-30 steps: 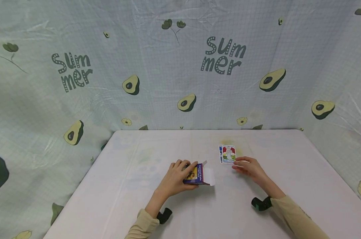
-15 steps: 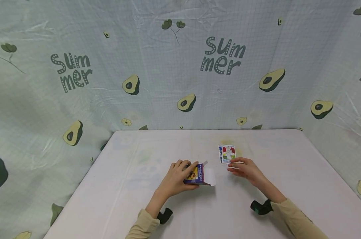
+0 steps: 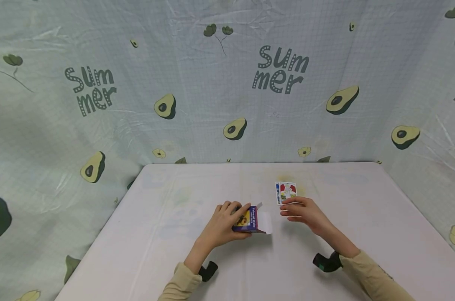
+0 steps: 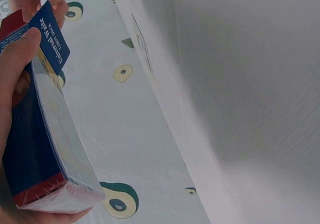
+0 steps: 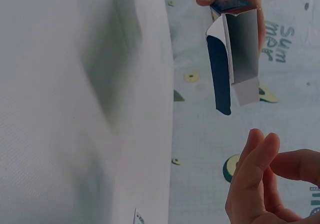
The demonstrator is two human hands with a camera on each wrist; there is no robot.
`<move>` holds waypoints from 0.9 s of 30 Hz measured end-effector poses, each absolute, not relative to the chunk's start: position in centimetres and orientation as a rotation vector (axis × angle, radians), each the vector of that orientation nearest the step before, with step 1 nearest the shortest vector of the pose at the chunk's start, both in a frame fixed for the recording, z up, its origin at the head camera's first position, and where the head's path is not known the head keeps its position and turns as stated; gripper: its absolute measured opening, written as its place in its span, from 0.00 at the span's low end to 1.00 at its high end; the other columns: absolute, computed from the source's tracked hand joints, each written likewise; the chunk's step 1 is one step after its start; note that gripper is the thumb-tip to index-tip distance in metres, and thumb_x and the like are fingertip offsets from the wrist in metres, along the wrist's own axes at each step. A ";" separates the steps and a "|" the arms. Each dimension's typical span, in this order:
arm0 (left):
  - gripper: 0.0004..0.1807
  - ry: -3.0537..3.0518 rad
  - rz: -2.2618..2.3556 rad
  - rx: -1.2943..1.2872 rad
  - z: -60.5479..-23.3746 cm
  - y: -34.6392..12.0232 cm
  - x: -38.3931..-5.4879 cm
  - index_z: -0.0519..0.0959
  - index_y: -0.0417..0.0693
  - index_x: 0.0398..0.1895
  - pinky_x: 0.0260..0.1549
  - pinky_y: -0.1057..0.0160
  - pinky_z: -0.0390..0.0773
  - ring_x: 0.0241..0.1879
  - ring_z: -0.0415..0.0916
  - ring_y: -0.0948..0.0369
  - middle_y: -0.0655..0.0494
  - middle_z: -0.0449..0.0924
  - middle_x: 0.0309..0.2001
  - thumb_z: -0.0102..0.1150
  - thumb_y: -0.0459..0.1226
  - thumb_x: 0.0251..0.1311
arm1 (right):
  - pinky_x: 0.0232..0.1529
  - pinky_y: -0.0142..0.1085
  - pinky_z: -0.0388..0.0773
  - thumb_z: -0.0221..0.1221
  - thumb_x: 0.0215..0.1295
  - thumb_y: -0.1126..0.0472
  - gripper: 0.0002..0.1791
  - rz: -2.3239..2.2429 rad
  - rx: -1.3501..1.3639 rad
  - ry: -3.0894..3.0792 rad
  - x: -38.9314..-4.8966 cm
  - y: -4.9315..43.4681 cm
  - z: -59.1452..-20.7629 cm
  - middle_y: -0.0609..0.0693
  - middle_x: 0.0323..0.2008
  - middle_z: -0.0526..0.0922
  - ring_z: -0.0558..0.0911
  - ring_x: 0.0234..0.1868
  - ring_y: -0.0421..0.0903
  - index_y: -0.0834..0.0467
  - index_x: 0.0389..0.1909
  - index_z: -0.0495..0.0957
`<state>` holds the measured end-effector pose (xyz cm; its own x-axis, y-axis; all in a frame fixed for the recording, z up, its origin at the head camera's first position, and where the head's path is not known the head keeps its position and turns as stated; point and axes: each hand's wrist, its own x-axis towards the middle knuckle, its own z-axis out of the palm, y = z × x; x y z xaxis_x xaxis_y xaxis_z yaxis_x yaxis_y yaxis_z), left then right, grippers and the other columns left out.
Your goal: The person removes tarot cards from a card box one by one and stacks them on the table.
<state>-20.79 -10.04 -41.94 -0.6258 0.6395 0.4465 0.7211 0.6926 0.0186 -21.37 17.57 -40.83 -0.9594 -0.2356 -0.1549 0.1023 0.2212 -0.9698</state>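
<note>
My left hand (image 3: 219, 226) grips a blue and purple tarot deck box (image 3: 244, 222), held on its side with the open end facing right. In the right wrist view, the box's flap (image 5: 218, 76) hangs out and pale inner walls show. Near that opening is my right hand (image 3: 307, 214), its fingers loosely bent and apart from the box. Nothing shows between its thumb and fingers (image 5: 247, 184) in the right wrist view. Behind it, tarot cards (image 3: 287, 190) lie face up on the table, slightly fanned, the top one red and white; the hand covers their lower edge.
A white-covered table (image 3: 197, 184) spreads under both hands. An avocado-print curtain (image 3: 197, 133) hangs behind and at both sides. Black wrist-worn devices sit below the left wrist (image 3: 208, 271) and the right wrist (image 3: 327, 262).
My right hand has moved left, from beside the cards toward the box's open end, and now covers the cards' lower edge. The left hand and box have barely moved.
</note>
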 end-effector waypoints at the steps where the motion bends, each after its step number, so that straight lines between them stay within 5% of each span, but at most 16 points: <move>1: 0.41 -2.494 -0.266 -1.055 -41.9 -10.0 -20.8 0.66 0.57 0.60 0.39 0.59 0.67 0.42 0.65 0.61 0.58 0.70 0.46 0.64 0.58 0.38 | 0.42 0.36 0.77 0.54 0.61 0.54 0.27 -1.798 -0.134 2.228 -21.3 17.4 -40.8 0.61 0.46 0.79 0.82 0.39 0.41 0.71 0.53 0.66; 27: 0.41 -2.516 -0.248 -1.078 -41.7 -9.2 -20.7 0.65 0.58 0.61 0.40 0.60 0.67 0.43 0.65 0.61 0.59 0.69 0.46 0.63 0.59 0.40 | 0.37 0.35 0.78 0.53 0.61 0.60 0.22 -1.745 -0.294 2.123 -20.6 14.8 -41.0 0.57 0.39 0.82 0.82 0.34 0.41 0.73 0.49 0.68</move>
